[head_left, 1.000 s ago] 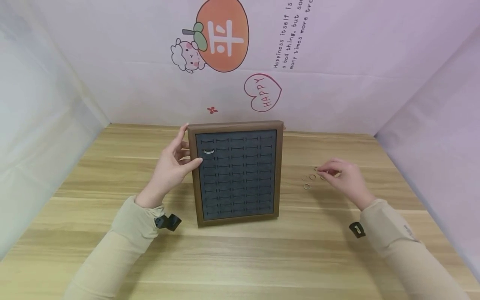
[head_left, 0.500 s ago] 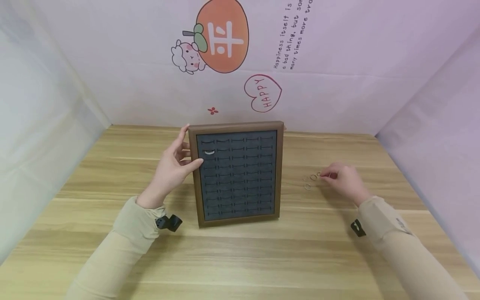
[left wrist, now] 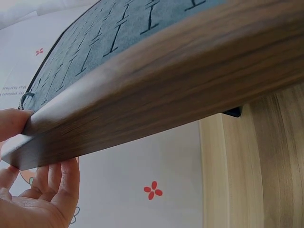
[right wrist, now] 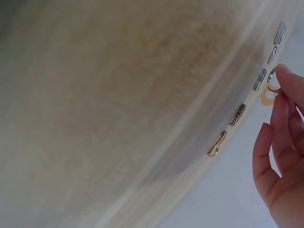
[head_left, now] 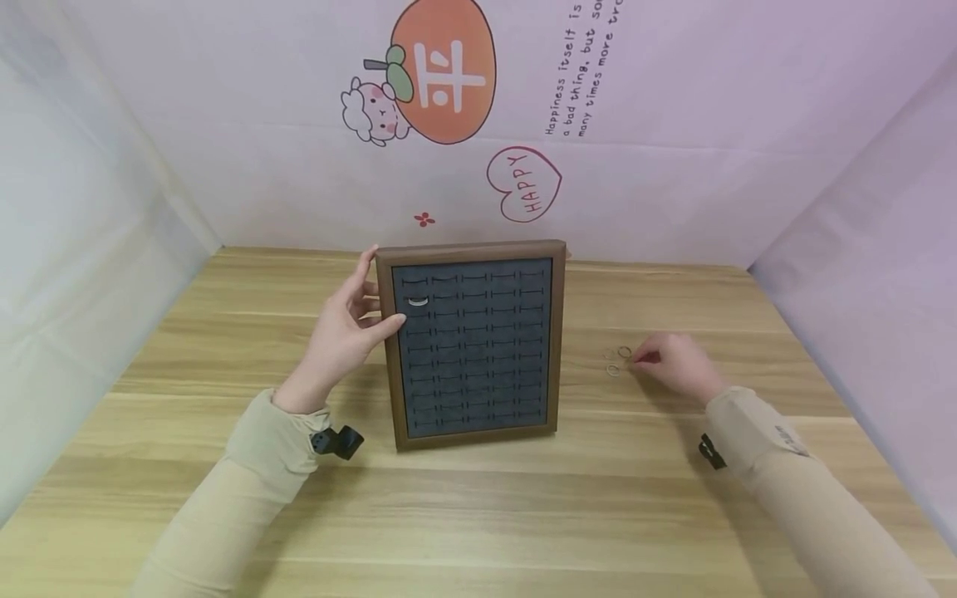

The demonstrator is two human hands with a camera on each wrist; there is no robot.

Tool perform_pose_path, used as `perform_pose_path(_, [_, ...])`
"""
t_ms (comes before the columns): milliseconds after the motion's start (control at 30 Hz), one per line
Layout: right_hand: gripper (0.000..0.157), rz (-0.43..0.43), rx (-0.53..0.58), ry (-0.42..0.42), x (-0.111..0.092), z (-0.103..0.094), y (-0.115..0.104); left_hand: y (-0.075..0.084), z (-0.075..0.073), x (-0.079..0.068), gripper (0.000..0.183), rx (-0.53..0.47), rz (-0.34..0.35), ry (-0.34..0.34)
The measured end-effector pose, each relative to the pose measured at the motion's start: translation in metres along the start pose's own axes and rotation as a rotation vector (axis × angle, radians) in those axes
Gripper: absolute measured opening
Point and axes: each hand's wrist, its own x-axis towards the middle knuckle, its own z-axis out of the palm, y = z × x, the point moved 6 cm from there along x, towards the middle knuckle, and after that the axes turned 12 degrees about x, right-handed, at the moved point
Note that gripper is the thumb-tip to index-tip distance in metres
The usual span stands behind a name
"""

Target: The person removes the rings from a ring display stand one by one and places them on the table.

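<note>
A ring display board (head_left: 478, 357), dark grey pad in a brown wooden frame, stands leaning back in the middle of the table. One silver ring (head_left: 418, 302) sits in a slot of its left column, second row from the top. My left hand (head_left: 340, 336) grips the frame's upper left side, thumb in front and fingers behind. To the right of the board, my right hand (head_left: 676, 363) pinches a silver ring (right wrist: 271, 75) between thumb and index finger, best seen in the right wrist view. Close to those fingertips lie loose rings (head_left: 624, 352), among them a gold-coloured one (right wrist: 217, 144).
The wooden table (head_left: 478, 515) ends at a white printed cloth (head_left: 673, 191) behind the board. More cloth hangs at the left and right sides. A black camera (head_left: 336, 442) is on the left wrist, another (head_left: 712, 451) on the right.
My right hand has shifted slightly left and nearer to me, toward the loose rings. My left hand and the board have stayed in place.
</note>
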Motion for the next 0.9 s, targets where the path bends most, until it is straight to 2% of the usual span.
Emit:
perform_pose_path(467, [0.005, -0.008, -0.029, -0.046, -0.002, 0.005, -0.003, 0.000, -0.001, -0.001, 0.091, 0.008, 0.005, 0.000])
perform_pose_path(767, [0.008, -0.032, 0.014, -0.019, -0.006, -0.001, -0.007, 0.000, 0.000, 0.000, 0.091, 0.010, 0.012, -0.001])
perform_pose_path(900, [0.010, -0.007, 0.034, 0.001, -0.010, -0.007, -0.009, 0.000, 0.000, 0.000, 0.091, 0.011, 0.010, 0.000])
